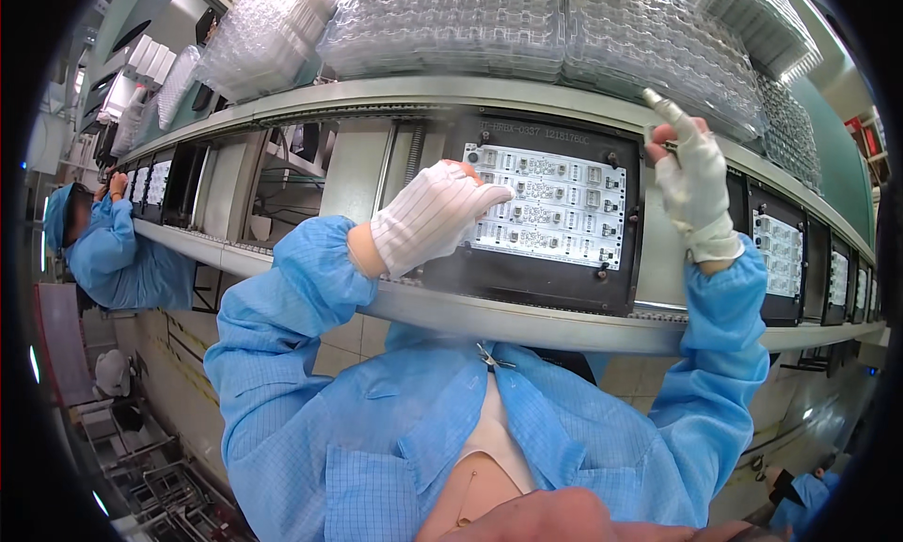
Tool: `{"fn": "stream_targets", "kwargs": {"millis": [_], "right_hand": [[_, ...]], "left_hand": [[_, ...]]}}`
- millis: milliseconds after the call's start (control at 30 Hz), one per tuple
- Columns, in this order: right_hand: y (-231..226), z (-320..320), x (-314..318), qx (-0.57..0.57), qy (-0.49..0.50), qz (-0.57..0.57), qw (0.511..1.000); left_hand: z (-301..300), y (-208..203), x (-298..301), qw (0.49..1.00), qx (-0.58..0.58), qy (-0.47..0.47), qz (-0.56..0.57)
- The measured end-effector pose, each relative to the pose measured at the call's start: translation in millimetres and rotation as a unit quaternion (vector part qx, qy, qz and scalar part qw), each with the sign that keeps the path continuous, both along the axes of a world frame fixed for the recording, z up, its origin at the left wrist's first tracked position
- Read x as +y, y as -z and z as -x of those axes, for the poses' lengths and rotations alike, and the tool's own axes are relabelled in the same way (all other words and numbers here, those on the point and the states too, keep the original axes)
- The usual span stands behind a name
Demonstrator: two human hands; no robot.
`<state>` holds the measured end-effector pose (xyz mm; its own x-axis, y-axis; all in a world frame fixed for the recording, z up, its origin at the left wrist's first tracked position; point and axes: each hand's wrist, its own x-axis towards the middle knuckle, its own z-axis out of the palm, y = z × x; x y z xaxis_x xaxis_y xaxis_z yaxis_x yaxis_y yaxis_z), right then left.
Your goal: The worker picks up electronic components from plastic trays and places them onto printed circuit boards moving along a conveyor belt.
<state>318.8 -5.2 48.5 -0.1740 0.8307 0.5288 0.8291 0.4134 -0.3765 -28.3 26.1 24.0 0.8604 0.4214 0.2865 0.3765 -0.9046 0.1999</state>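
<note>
Where left hand (428, 215) overlaps board (555, 206), contact unclear; trays (451, 29) beyond.

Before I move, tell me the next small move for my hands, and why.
I'd probably bring the right hand inward over the right edge of the white circuit panel: it is raised beyond the right side of the black tray, while the left hand is over the panel's left part.

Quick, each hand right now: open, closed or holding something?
Left hand: partly curled over the board; can't tell if it holds anything.
Right hand: one finger extended, others bent; can't tell if it holds anything.
</note>
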Motion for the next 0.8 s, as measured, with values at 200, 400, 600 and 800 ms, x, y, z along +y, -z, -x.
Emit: {"fn": "stream_targets", "kwargs": {"millis": [200,400,600,800], "right_hand": [[28,9,-7,0.056,-0.018,-0.004,0.998],[19,19,-19,0.097,-0.003,0.041,0.994],[16,27,-33,0.097,-0.015,0.078,0.992],[16,24,-40,0.098,-0.036,0.101,0.989]], "left_hand": [[-7,-7,12,0.998,0.068,0.012,0.004],[-7,-4,18,0.994,-0.016,-0.004,0.103],[-10,-8,21,0.988,-0.035,-0.005,0.148],[-24,-7,18,0.998,-0.011,0.038,0.04]]}}
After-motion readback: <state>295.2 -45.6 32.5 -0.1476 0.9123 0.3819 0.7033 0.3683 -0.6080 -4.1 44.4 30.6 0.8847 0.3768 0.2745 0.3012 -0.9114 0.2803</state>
